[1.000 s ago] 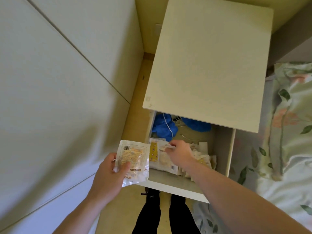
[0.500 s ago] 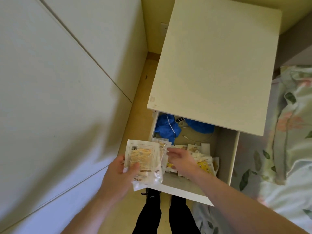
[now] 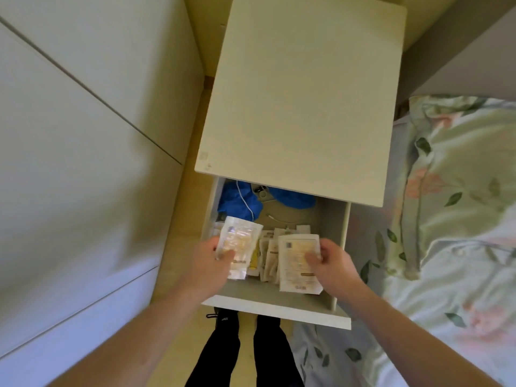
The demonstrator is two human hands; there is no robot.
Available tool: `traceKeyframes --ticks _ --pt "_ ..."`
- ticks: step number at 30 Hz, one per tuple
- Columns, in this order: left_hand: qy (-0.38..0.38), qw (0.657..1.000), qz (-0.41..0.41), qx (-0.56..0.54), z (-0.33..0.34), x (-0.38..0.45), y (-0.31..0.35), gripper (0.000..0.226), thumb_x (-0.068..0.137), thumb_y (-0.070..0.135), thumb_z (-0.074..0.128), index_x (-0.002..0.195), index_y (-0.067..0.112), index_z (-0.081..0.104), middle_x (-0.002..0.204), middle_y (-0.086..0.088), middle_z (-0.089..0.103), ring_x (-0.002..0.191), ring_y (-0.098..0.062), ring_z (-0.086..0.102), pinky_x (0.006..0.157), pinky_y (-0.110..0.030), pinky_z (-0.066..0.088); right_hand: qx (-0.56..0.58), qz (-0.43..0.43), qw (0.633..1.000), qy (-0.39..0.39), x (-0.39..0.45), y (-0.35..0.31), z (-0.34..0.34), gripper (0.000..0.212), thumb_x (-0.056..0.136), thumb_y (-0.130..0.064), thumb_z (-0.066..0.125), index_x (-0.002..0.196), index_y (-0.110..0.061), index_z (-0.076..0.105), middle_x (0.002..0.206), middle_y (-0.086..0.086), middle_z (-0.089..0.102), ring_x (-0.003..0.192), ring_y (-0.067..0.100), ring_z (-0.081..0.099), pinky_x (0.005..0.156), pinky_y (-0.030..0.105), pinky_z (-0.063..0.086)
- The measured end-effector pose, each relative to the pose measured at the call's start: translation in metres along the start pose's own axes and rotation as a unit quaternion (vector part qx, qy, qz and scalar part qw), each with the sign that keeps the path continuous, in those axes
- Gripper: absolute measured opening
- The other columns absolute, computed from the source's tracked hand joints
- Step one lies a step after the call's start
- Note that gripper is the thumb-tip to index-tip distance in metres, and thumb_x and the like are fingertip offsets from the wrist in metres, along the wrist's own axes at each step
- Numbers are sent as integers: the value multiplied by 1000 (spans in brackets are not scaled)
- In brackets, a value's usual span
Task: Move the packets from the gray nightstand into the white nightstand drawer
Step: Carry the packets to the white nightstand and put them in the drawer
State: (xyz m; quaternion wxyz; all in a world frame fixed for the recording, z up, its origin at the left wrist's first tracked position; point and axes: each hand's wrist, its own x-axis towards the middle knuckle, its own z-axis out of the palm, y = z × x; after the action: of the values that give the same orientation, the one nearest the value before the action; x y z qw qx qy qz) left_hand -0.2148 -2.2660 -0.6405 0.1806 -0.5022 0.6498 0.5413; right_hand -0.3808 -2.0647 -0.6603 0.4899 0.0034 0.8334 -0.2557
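Packets: two are held over the open white nightstand drawer (image 3: 275, 304). Left hand (image 3: 210, 263) pinches a clear packet (image 3: 238, 247) between thumb and fingers above the drawer's left side. Right hand (image 3: 332, 265) pinches a white packet (image 3: 297, 261) above the right side. More packets (image 3: 268, 255) stand between them in the drawer. Blue cloth (image 3: 237, 201) and a white cable (image 3: 245, 199) lie at the drawer's back. A floral pillow (image 3: 460, 174) sits right.

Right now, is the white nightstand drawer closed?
No, the drawer is pulled out, with packets visible inside.
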Motion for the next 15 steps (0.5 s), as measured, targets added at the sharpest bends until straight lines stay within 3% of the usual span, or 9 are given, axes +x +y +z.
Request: traceKeyframes --ticks 2,4,5,7,11,15 --pt "7 995 19 100 -3 15 -6 43 100 12 59 138 27 47 130 1 65 104 -16 66 71 -19 56 -126 -43 991 7 8 9 -13 36 100 -14 57 127 -36 47 110 -9 67 99 17 68 72 30 62" --pt "1 977 48 206 -4 28 -9 59 95 6 64 140 32 35 123 3 62 97 -16 65 70 -30 63 -210 -60 976 -11 16 12 -19 56 97 -6 54 136 -43 38 111 -5 61 91 16 65 61 23 55" --pt "-7 965 64 254 -3 35 -8 64 93 5 65 142 33 34 120 5 62 94 -14 65 69 -32 64 -244 -67 967 -18 21 12 -20 59 96 -5 53 138 -44 38 111 -5 59 90 16 63 62 23 52" --pt "-12 940 83 330 0 46 -5 59 97 12 63 147 31 40 123 2 65 100 -16 66 77 -31 63 -289 -89 953 -28 28 11 -17 53 96 -5 52 134 -41 49 115 -5 61 92 16 60 69 25 50" --pt "-29 920 47 389 10 63 -5 41 97 24 65 138 25 59 123 0 69 107 -20 66 80 -26 58 -317 -61 944 -64 40 15 -1 35 101 -13 55 128 -34 59 100 -8 62 82 8 60 63 19 50" --pt "-55 870 49 488 16 70 -4 37 85 18 78 121 21 68 116 0 70 102 -20 67 82 -30 60 -391 -34 916 -84 42 21 14 48 94 0 60 134 -26 59 111 1 66 100 20 65 89 33 59"
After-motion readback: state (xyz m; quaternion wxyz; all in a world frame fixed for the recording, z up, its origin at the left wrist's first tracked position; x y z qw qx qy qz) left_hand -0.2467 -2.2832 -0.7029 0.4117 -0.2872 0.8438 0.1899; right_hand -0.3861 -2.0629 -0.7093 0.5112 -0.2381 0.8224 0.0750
